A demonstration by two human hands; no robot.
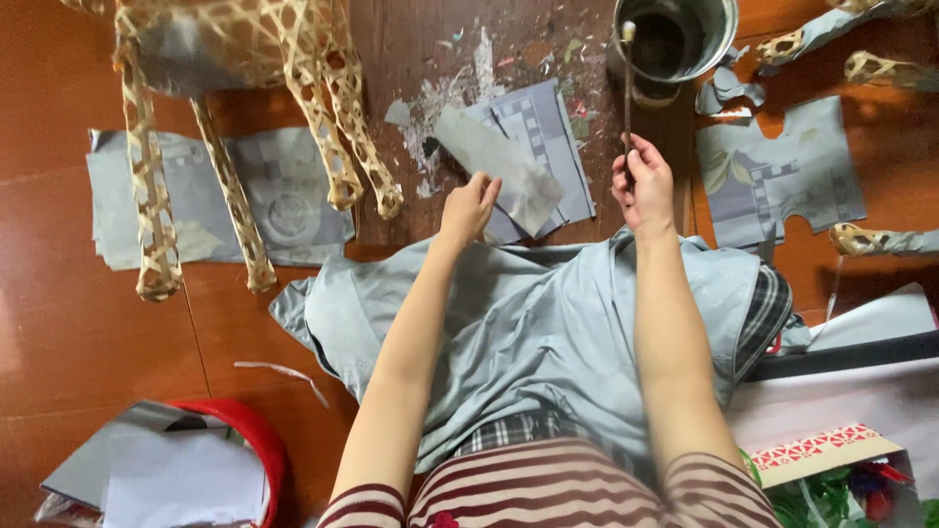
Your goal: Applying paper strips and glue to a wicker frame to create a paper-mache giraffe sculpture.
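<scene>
My left hand [469, 207] pinches a grey paper scrap [501, 166] at its near edge: light, limp, tearable; my right hand [643, 186] grips the thin, stiff brush [627, 88] low on its handle, tip at the pot [685, 39].

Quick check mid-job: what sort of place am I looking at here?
Likely a home craft spot on a wooden floor: a woven bamboo frame, grey paper pieces and a metal pot. The left hand holds a paper strip, the right hand a brush.

A reddish wooden floor [88, 332] carries grey paper sheets [284, 200] at upper left, a glue-smeared board [411, 59], a metal bucket [719, 34] and cut paper [782, 176] at upper right.
</scene>
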